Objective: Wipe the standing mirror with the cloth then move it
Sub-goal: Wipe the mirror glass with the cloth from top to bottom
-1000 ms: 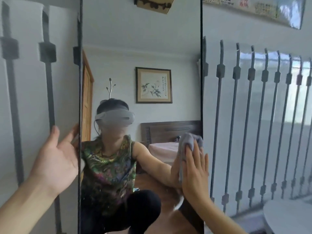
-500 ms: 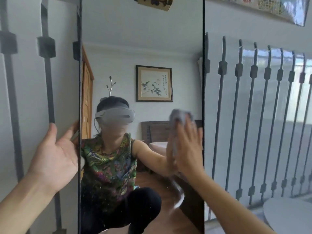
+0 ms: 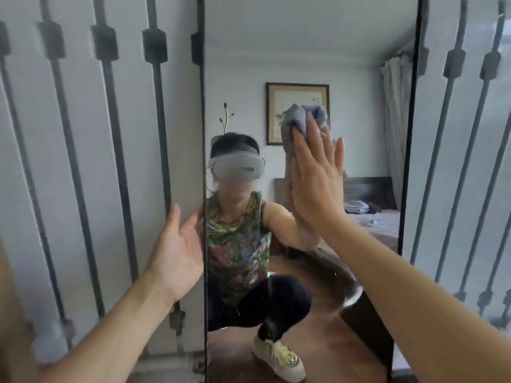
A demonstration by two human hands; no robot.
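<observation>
A tall standing mirror (image 3: 309,45) with a thin black frame fills the middle of the head view and leans against a barred wall. My right hand (image 3: 318,186) presses a grey-blue cloth (image 3: 297,120) flat against the glass, right of centre at about head height. The cloth bunches above my fingertips. My left hand (image 3: 179,244) grips the mirror's left edge at mid height, thumb up and fingers behind the frame. The glass reflects a crouching person and a bedroom.
Black vertical metal bars (image 3: 110,134) on a white wall stand behind the mirror on both sides. The mirror's foot rests on a dark wooden floor (image 3: 331,363). Small specks show on the lower glass.
My right hand has slid the cloth up and to the left across the glass. The view has dropped, showing the mirror's lower part. My left hand has stayed on the left edge.
</observation>
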